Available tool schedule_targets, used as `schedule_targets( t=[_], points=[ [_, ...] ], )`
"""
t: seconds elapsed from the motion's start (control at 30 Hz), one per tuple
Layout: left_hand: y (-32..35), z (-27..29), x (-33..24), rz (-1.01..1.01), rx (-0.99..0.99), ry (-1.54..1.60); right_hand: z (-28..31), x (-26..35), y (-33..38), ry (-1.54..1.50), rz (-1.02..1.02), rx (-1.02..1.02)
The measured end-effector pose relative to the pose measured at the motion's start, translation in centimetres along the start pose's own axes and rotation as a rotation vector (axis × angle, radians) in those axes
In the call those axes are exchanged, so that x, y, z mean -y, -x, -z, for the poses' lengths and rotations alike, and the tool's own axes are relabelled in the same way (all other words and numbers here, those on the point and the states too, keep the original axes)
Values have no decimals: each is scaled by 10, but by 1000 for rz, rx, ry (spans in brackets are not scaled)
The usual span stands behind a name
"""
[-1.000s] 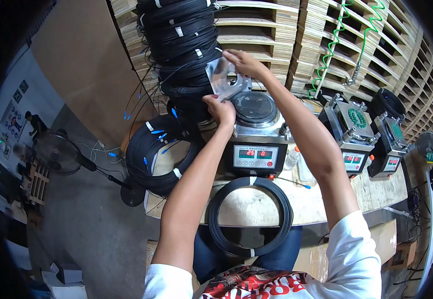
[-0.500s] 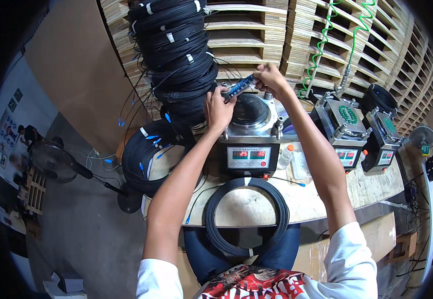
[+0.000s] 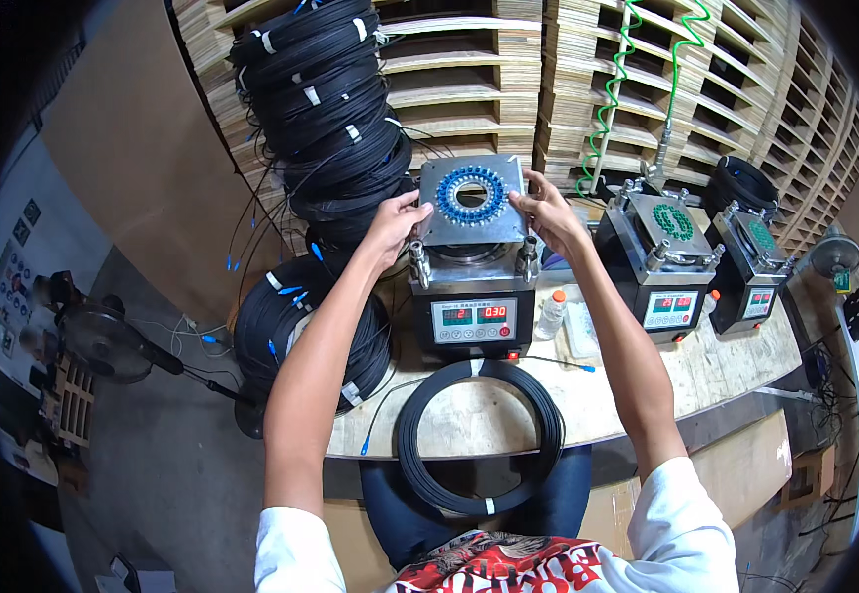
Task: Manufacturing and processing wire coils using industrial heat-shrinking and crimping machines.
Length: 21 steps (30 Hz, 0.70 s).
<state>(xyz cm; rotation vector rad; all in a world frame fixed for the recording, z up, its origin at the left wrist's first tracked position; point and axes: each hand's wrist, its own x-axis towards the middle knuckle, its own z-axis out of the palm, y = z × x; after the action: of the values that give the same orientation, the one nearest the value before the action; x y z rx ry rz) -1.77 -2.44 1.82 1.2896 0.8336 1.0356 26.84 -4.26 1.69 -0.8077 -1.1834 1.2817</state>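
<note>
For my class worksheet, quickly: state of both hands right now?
Left hand: closed, holding the square metal plate by its left edge.
Right hand: closed, holding its right edge.

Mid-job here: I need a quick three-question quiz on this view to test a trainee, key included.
1. Multiple choice: what are the bare left hand and bare right hand both holding?
a) a coiled green hose
b) a square silver metal plate bearing a ring of small blue pieces
c) a black pedestal fan

2. True or false: the clear plastic bottle with an orange cap stands to the right of the black box-shaped machine nearest the hands.

3. Counting: how many black box-shaped machines with lit displays are in view?

Key: 1. b; 2. true; 3. three.
</note>
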Motion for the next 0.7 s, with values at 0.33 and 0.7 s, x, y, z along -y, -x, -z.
schedule_targets(
  t=[0.33,0.7],
  points=[
    [3,5,23,27,-164,-251,1,-3,12,262,-156,-39],
    [0,11,9,-51,-224,-907,13,-11,4,482,-228,5]
  ],
)
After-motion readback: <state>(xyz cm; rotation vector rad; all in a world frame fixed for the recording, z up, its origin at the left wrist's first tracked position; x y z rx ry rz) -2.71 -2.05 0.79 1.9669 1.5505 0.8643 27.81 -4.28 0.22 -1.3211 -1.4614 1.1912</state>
